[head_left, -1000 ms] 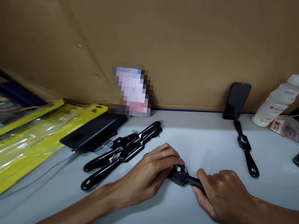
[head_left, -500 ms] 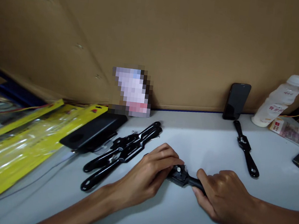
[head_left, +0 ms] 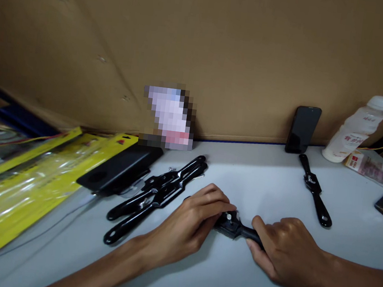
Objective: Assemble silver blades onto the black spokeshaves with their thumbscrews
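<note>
A black spokeshave (head_left: pixel 229 226) lies across the front middle of the table, held between both hands. My left hand (head_left: pixel 192 220) is closed over its left handle and body, with fingertips near a silvery screw (head_left: pixel 229 217); that handle is mostly hidden. My right hand (head_left: pixel 286 253) wraps around the right handle, thumb along its top. Left of my left hand, two more black spokeshaves (head_left: pixel 160 195) lie side by side, partly overlapping. Beyond my right hand, another spokeshave (head_left: pixel 313 184) lies by itself.
Yellow-edged clear plastic packages (head_left: pixel 44 186) cover the left side, with a black device (head_left: pixel 121 165) and its cable (head_left: pixel 45 225) beside them. A blurred-out screen (head_left: pixel 170 117) and a dark phone (head_left: pixel 303 130) lean on the cardboard wall (head_left: pixel 244 57). A bottle (head_left: pixel 357 129) and a snack packet (head_left: pixel 376 171) stand at right.
</note>
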Motion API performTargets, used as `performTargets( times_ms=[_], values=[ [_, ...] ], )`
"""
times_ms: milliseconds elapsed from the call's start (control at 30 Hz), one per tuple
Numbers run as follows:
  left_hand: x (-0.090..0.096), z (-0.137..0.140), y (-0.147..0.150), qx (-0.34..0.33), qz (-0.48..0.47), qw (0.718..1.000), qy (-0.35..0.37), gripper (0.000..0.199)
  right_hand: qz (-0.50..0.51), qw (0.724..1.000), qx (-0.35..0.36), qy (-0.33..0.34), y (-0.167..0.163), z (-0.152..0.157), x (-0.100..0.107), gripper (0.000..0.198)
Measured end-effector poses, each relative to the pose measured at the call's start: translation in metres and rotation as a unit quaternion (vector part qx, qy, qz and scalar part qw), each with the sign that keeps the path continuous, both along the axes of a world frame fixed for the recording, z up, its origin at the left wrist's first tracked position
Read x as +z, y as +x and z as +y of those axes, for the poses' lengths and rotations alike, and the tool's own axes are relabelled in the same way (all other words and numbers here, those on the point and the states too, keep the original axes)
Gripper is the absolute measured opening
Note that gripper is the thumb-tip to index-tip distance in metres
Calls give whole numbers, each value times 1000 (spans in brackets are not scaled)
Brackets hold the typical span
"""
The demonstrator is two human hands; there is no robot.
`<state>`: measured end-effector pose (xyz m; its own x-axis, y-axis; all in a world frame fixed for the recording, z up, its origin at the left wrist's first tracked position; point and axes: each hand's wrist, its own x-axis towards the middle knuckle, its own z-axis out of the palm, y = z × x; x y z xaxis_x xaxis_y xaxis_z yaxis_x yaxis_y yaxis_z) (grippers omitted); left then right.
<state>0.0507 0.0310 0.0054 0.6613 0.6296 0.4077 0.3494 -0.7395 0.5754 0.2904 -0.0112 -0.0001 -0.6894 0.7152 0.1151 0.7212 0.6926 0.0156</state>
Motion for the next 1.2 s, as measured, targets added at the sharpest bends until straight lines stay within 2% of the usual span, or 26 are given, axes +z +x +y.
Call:
performTargets(
  times_ms=[433,500,633,700,867,1100,1200],
  values=[
    [0,-1,0,11,-3,1000,10,34,13,1000,2,3,0,0,-3,14],
    [-1,-1,0,36,-6,999,21,31,12,1000,2,4,-1,0,-3,15],
    [-3,-4,1,113,-7,991,67,9,10,1000,-2,-4,0,0,-4,17],
    [-4,-7,2,129,7,987,99,9,9,1000,-5,-9,0,0,-4,17],
    [-4,-14,9,135,42,980,142,14,-3,1000,-5,-11,-1,0,-2,16],
    [-6,-14,11,133,67,981,125,3,3,1000,1,6,-1,1,-1,15],
    [-4,-14,11,121,65,983,125,5,7,1000,4,10,-1,0,-2,16]
  ],
)
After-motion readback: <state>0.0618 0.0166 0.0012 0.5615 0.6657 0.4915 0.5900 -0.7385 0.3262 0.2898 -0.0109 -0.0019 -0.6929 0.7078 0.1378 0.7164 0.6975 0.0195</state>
